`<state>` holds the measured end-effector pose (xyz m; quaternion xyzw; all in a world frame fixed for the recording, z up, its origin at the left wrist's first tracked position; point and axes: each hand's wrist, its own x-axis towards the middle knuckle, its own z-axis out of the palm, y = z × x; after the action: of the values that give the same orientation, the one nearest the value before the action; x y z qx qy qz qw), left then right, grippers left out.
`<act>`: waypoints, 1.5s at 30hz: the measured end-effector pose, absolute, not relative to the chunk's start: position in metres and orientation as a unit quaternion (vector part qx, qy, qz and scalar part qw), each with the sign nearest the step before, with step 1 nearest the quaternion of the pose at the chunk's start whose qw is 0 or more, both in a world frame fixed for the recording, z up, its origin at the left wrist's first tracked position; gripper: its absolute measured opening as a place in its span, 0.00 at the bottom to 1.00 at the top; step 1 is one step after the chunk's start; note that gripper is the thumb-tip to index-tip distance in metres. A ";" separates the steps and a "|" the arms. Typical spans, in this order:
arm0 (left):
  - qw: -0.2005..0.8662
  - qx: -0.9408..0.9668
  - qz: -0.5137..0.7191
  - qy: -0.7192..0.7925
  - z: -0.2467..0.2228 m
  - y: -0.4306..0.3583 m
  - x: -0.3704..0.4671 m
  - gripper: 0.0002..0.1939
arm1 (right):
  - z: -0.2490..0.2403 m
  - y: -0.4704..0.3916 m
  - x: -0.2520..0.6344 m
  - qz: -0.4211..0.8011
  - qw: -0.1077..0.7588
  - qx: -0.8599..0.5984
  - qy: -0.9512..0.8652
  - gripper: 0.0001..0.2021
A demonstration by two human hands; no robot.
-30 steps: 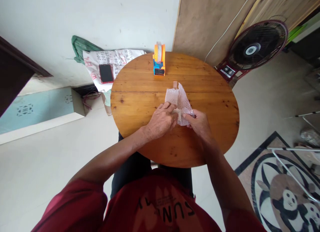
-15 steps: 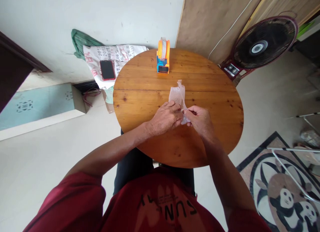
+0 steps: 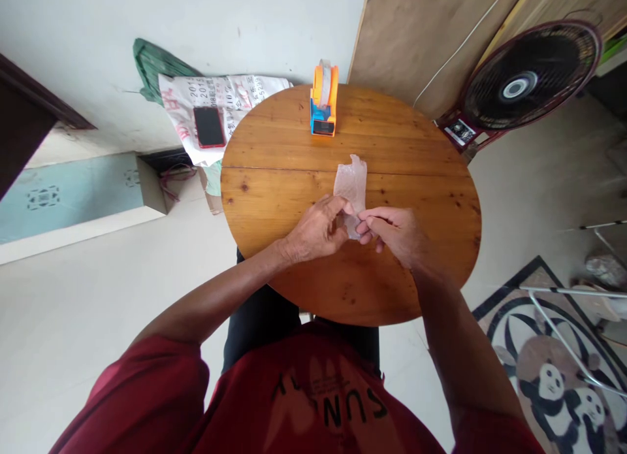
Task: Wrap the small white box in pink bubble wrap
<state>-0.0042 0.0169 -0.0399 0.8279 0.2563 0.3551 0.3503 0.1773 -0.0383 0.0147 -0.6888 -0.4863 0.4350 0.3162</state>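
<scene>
A crinkled, translucent piece of plastic wrap [image 3: 351, 181] lies on the round wooden table [image 3: 289, 144], its far end turned away from me. At its near left side is my left hand [image 3: 321, 228], the thumb and fingers curved and apart with plastic showing between them. My right hand [image 3: 389, 230] has its thumb and forefinger pinched at the right edge of the wrap; the exact contact is small and partly covered by the fingers. Beyond the wrap stands an orange and blue tape dispenser [image 3: 323, 104] with a roll of tape.
A phone [image 3: 209, 127] lies on a printed white sack [image 3: 245, 88] left of the table. A green bag [image 3: 159, 65] leans on the wall there. To the right stands a large dark fan [image 3: 529, 75], and a metal rack [image 3: 563, 336] is farther down.
My left hand has opened and drawn slightly left off the wrap. The wrap now lies flatter and wider. My right hand stays pinched at its right side.
</scene>
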 end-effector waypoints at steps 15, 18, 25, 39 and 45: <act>0.439 0.747 0.347 0.361 -0.046 0.020 0.022 0.07 | 0.024 -0.031 0.185 0.422 0.224 -0.633 -0.609 0.10; 0.405 0.761 0.337 0.379 -0.045 0.019 0.022 0.08 | 0.023 -0.030 0.187 0.449 0.225 -0.623 -0.600 0.10; 0.361 0.794 0.333 0.358 -0.047 0.022 0.018 0.11 | 0.015 -0.045 0.202 0.431 0.301 -0.615 -0.588 0.12; 0.379 0.778 0.333 0.374 -0.038 0.019 0.019 0.06 | 0.000 -0.048 0.185 0.215 0.216 -0.627 -0.717 0.09; 0.253 0.820 0.387 0.338 -0.037 0.019 0.032 0.13 | 0.003 -0.048 0.185 0.184 0.182 -0.633 -0.730 0.03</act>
<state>0.0316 0.0195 -0.0370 0.8196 0.3380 0.3872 0.2531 0.1847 -0.0475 0.0034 -0.6325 -0.7301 0.1840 0.1817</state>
